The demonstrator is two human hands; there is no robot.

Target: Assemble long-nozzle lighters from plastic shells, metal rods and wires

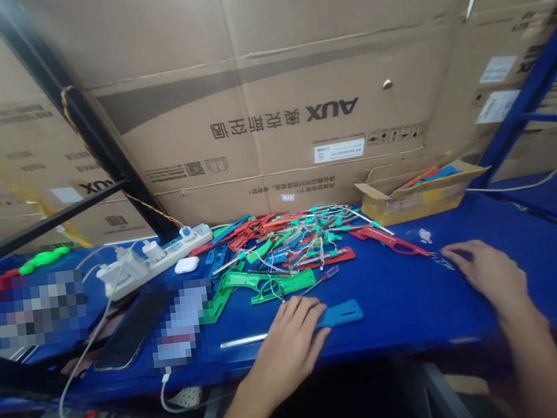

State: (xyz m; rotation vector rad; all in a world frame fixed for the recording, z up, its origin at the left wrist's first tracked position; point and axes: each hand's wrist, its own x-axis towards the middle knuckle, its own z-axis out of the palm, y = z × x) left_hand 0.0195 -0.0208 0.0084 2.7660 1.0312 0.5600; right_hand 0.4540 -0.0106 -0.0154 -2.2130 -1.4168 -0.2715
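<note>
My left hand is closed over the middle of a blue long-necked gas lighter near the table's front edge. Its metal tube sticks out to the left, and my fingers hide the middle part. To the right, my right hand rests low over the table, thumb and forefinger together beside a few small shiny pieces, too small to name. Whether it pinches one is hidden. A red lighter points toward that hand. Behind my left hand lie green lighter shells and a small screwdriver.
A heap of lighter parts covers the table's middle back. An open cardboard box with coloured parts stands at the back right. Leftward are a power strip, a white earbud case and two phones. Large cartons rise behind.
</note>
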